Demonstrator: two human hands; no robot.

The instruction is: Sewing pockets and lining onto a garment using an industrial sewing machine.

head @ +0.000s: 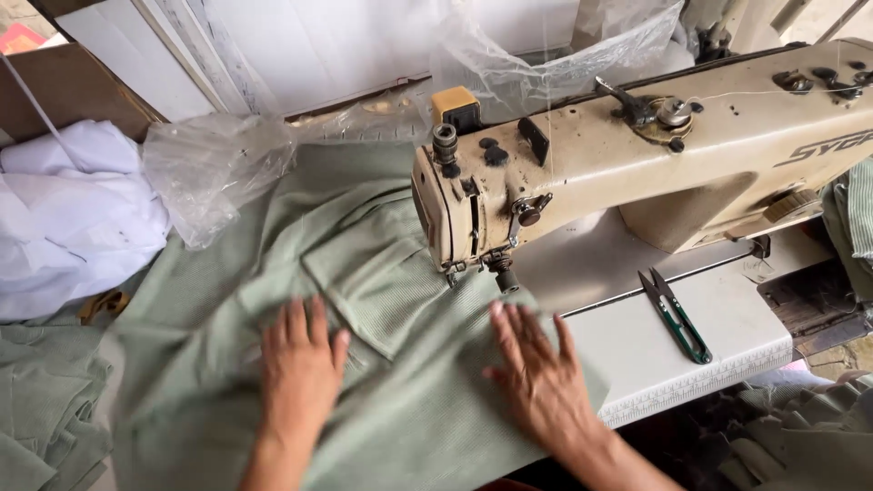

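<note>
Green ribbed fabric (400, 382) — soft, creased — lies under both flat hands (300, 364).

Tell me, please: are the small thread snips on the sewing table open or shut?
Open. The thread snips lie flat on the white table, their two blade tips spread apart in a narrow V.

2 hands (300, 368), 1 sewing machine (637, 155), 1 thread snips (675, 315).

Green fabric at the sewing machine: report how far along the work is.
Done: a pocket-like patch already lies on the green fabric. In hand: the left hand and right hand press it flat before the sewing machine. Left: more green pieces lie piled at left.
</note>
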